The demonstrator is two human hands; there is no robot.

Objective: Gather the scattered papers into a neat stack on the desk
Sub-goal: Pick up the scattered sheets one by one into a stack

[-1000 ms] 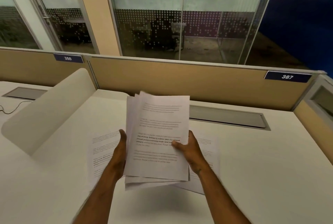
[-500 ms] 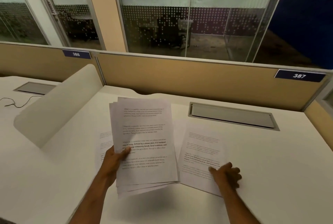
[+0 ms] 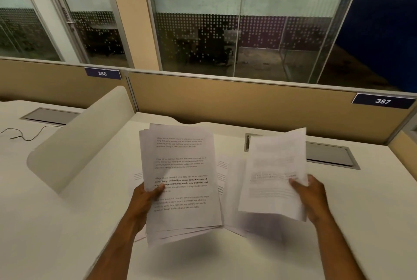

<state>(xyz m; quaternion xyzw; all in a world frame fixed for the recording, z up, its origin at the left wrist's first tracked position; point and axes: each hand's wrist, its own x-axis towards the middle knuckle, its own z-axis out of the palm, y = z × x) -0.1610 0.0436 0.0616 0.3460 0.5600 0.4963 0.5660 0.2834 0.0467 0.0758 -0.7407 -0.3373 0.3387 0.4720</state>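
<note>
1.0 s ago: both hands on one bundle, held above the desk. 0.5 s ago: right hand off the bundle, down flat on a loose sheet lying to the right.

Now: right hand [image 3: 312, 198] is up off the white desk [image 3: 361, 207], thumb on top of that single sheet [image 3: 274, 173], which is lifted clear and tilted, blurred with motion. A further sheet [image 3: 232, 191], uncovered beneath it, lies flat on the desk. Left hand [image 3: 144, 200] alone grips the bundle of papers [image 3: 182, 180], thumb across its left edge; the bundle sits further left than at the start, its edges fanned. Camera view now sits slightly higher, showing more of the partition [image 3: 248, 99].
</note>
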